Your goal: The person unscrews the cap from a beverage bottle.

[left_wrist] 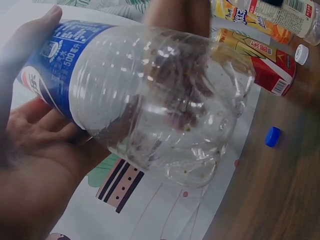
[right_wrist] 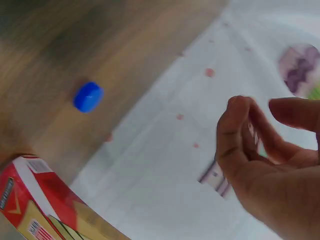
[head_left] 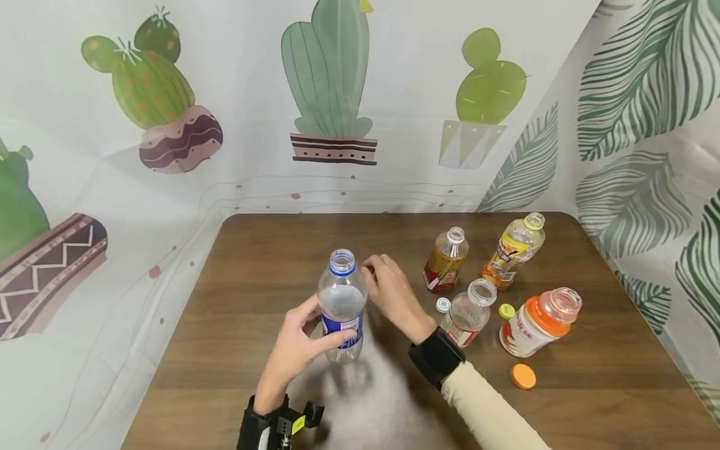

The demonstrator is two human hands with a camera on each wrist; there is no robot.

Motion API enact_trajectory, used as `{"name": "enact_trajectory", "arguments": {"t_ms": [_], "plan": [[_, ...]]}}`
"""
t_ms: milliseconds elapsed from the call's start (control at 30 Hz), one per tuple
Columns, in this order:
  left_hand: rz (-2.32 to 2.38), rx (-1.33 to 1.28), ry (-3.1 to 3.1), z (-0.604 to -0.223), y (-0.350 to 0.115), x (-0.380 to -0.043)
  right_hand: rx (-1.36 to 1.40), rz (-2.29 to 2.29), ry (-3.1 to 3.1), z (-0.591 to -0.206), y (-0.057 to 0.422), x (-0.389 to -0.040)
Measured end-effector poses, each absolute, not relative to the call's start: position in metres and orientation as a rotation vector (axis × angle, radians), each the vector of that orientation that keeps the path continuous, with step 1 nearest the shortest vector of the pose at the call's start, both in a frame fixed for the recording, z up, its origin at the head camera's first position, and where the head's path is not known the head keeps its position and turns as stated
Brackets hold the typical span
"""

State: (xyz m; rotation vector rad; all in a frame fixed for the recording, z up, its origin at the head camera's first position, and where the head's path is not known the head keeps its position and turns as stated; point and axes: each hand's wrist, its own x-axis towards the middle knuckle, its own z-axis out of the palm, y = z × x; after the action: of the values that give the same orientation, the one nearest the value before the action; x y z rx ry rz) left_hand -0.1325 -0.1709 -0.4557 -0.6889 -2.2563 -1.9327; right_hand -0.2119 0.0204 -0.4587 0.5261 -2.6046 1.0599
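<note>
My left hand (head_left: 294, 344) grips a clear plastic bottle (head_left: 342, 297) around its blue label. Its mouth is uncapped, and a few droplets cling to the inside in the left wrist view. Just beyond the bottle, my right hand (head_left: 394, 297) hovers with its fingers loosely bent. In the right wrist view, a gap separates thumb and fingers, with nothing between them. A blue cap (right_wrist: 88, 97) lies on the wooden table apart from the right hand; the head view does not show it.
On the right stand uncapped bottles: one red-and-gold labelled (head_left: 444, 262), one yellow-labelled (head_left: 512, 250), a wide-mouthed clear one (head_left: 468, 312) and a white-and-orange one (head_left: 534, 328). White (head_left: 443, 304), yellow (head_left: 507, 310) and orange (head_left: 524, 376) caps lie among them. A patterned cloth (head_left: 253, 169) hangs behind the table.
</note>
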Motion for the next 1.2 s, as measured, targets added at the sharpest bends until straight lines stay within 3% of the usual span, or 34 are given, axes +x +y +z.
{"name": "enact_trajectory", "arguments": {"t_ms": [267, 500, 967, 1200], "plan": [[-1.950, -0.543, -2.180, -0.458, -0.172, -0.135, 0.719, 1.445, -2.445, -0.402, 0.027, -0.167], [-1.888, -0.623, -2.127, -0.460, -0.172, -0.137, 0.851, 1.291, -2.496, -0.388, 0.021, -0.144], [-1.998, -0.590, -2.182, -0.460, -0.168, -0.138, 0.748, 1.231, -2.411, -0.387, 0.026, -0.159], [-1.975, -0.605, -2.105, -0.461, -0.172, -0.139, 0.430, 1.213, -2.384, -0.377, 0.036, -0.194]]}}
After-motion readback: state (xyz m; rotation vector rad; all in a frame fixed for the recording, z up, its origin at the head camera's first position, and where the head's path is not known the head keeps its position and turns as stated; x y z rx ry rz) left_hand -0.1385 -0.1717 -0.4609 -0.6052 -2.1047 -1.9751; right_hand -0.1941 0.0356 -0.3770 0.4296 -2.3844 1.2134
